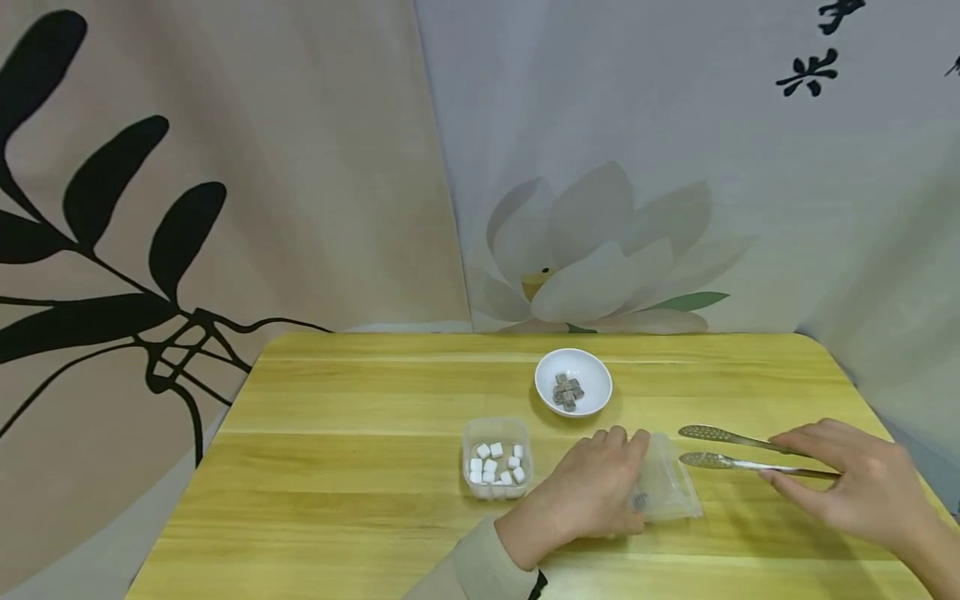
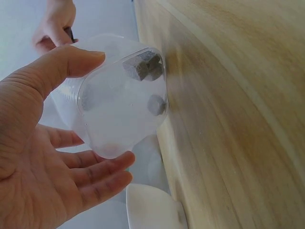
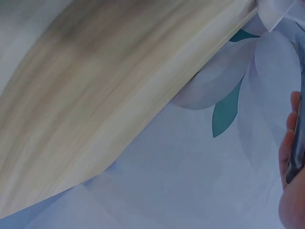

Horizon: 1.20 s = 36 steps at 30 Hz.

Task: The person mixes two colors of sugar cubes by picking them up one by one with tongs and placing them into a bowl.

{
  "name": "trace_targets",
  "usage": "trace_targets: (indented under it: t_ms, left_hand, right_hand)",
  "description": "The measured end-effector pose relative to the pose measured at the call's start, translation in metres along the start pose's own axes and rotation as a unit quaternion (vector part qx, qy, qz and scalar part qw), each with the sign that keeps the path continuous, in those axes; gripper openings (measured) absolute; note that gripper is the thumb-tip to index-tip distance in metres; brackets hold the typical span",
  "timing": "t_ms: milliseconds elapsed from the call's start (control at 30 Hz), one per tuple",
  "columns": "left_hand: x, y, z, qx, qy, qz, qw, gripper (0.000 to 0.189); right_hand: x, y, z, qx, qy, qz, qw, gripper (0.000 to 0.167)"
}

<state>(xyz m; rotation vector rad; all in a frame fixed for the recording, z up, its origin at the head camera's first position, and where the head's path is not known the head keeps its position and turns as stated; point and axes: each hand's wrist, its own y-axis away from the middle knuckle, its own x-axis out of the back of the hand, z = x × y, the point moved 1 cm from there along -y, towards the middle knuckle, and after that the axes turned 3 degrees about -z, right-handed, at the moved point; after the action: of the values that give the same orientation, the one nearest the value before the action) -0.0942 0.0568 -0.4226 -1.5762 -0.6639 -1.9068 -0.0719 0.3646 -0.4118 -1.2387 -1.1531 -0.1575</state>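
My left hand point(image 1: 588, 492) grips a clear plastic container point(image 1: 667, 475) tipped on its side, its mouth toward the right. A few grey cubes point(image 2: 137, 67) lie inside, near its base in the left wrist view. To the right, my right hand point(image 1: 862, 475) holds metal tongs point(image 1: 720, 435) between thumb and fingers. Their two patterned tips are spread and stand close to the container's mouth. Only a dark strip of the tongs point(image 3: 298, 138) and part of the hand show at the edge of the right wrist view.
Behind the left hand stands a white bowl point(image 1: 599, 372) with several grey cubes. A second clear container point(image 1: 495, 428), holding several white cubes, sits left of the left hand. All rest on a wooden table point(image 1: 337, 467) before a printed curtain.
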Motion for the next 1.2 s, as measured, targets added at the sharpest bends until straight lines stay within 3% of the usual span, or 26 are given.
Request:
trace_targets:
  t_ms: [467,767,1200]
  left_hand:
    - [-0.002,0.000,-0.002,-0.003,0.015,-0.001,0.9999,0.079]
    - [-0.002,0.000,-0.002,0.000,0.013,-0.004,0.9999,0.080]
    - [-0.001,0.001,-0.001,-0.001,0.012,-0.005,0.9999,0.081]
  right_hand:
    - [-0.018,0.000,-0.014,0.065,0.019,-0.034,0.9971,0.058]
    - [-0.029,-0.007,-0.019,0.083,0.009,-0.058,0.9948,0.057]
    - [-0.042,-0.016,-0.024,0.127,0.013,-0.067,0.9896,0.056]
